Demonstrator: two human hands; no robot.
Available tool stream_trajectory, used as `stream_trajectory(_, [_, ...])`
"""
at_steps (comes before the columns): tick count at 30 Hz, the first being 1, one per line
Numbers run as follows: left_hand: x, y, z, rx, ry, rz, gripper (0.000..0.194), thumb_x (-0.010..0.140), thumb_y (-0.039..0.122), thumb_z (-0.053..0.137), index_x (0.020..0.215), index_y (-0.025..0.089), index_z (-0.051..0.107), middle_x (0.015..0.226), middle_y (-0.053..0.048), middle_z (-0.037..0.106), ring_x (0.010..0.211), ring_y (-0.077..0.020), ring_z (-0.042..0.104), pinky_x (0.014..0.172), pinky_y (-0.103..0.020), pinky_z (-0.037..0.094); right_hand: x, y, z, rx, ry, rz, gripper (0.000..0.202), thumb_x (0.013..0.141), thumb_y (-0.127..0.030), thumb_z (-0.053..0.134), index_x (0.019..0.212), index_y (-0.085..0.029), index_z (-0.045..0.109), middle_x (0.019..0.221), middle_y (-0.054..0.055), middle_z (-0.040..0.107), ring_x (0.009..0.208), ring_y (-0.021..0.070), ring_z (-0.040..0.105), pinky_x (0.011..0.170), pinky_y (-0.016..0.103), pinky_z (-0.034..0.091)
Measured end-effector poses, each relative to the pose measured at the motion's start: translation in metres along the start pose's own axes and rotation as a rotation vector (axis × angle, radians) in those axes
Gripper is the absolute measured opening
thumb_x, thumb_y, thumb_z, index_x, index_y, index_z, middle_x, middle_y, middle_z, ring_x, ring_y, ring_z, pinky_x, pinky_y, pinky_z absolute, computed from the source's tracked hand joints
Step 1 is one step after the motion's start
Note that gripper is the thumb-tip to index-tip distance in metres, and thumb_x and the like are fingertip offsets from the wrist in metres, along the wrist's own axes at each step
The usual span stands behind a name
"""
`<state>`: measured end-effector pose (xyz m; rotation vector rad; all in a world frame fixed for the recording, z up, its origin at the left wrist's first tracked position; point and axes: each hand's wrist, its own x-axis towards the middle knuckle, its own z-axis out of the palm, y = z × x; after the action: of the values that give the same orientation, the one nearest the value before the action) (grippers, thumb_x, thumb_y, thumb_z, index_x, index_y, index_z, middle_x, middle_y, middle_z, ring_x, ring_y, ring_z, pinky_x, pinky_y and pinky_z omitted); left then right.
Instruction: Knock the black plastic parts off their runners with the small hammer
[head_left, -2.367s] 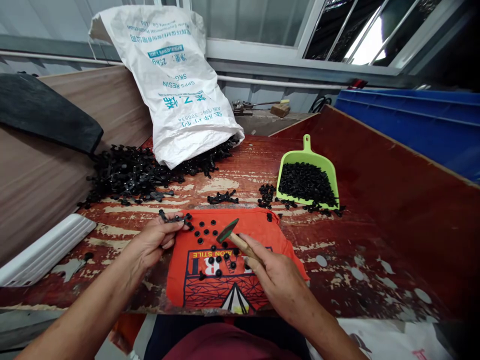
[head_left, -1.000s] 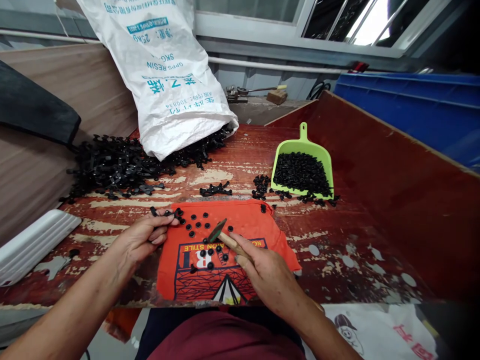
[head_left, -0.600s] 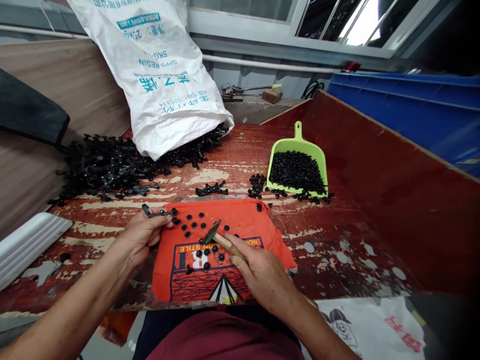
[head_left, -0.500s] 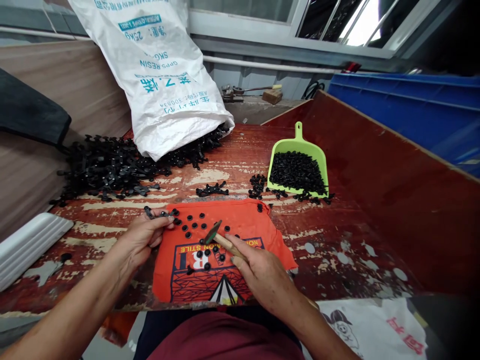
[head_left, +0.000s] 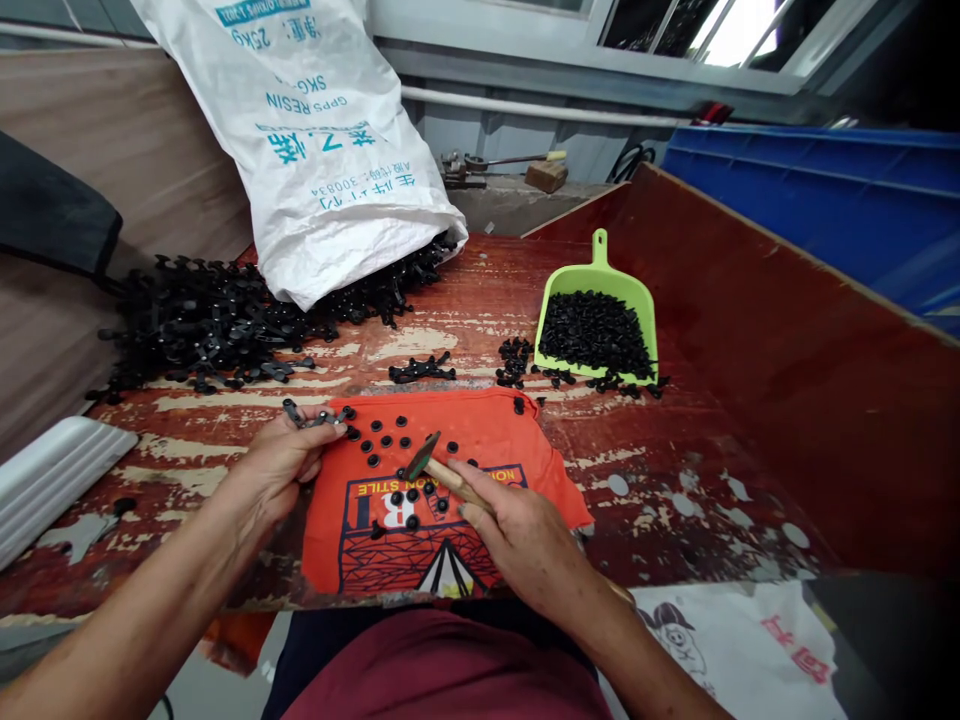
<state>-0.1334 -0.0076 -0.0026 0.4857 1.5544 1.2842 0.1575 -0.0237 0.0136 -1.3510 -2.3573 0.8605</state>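
My left hand (head_left: pixel 289 455) pinches a black plastic moulded piece (head_left: pixel 306 416) with round ends, at the left edge of an orange printed cloth (head_left: pixel 324 545). Closed round the wooden handle of a small hammer (head_left: pixel 448 476) is my right hand (head_left: pixel 517 525); the metal head hangs over the middle of the cloth. Several small round black parts (head_left: pixel 386 441) lie scattered on the cloth, some near the hammer head. Behind the cloth rests a loose black moulded piece (head_left: pixel 421 369).
A white resin sack (head_left: pixel 330 190) spills a heap of black pieces (head_left: pixel 202 325) at the back left. A green dustpan (head_left: pixel 639 290) full of small black parts stands back right. A red board (head_left: pixel 757 380) and a blue bin (head_left: pixel 825 210) border the right side.
The whole view has shifted slightly, so things sit a little higher and further left. Both hands keep their grips and stay in nearly the same places over the cloth.
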Motion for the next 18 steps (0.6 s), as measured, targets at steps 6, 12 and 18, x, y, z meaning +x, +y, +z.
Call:
stream_trajectory(6, [0.001, 0.003, 0.000, 0.095, 0.032, 0.040, 0.033, 0.054, 0.019, 0.082, 0.074, 0.020, 0.056, 0.041, 0.011, 0.047, 0.028, -0.0021, 0.025, 0.029, -0.015, 0.014, 0.000, 0.002, 0.001, 0.002, -0.022, -0.005, 0.049, 0.101, -0.027, 0.047, 0.148, -0.036, 0.044, 0.124, 0.001, 0.072, 0.105, 0.0230, 0.072, 0.092, 0.037, 0.057])
stream_trajectory(12, [0.005, 0.003, -0.005, -0.030, -0.038, -0.053, 0.034, 0.054, 0.017, 0.084, 0.065, 0.019, 0.053, 0.037, 0.014, 0.035, 0.028, 0.0001, 0.019, 0.031, -0.014, 0.013, 0.002, 0.000, 0.000, -0.017, -0.009, 0.020, 0.048, 0.099, -0.025, 0.049, 0.146, -0.035, 0.049, 0.118, 0.001, 0.075, 0.102, 0.0235, 0.073, 0.087, 0.035, 0.059])
stream_trajectory(18, [0.005, 0.007, -0.011, -0.079, -0.071, -0.081, 0.032, 0.057, 0.016, 0.084, 0.067, 0.018, 0.053, 0.041, 0.012, 0.043, 0.029, 0.0013, 0.018, 0.031, -0.014, 0.014, 0.003, -0.002, -0.003, -0.022, 0.015, 0.006, 0.051, 0.097, -0.026, 0.050, 0.146, -0.039, 0.049, 0.108, -0.001, 0.078, 0.091, 0.0230, 0.076, 0.081, 0.034, 0.060])
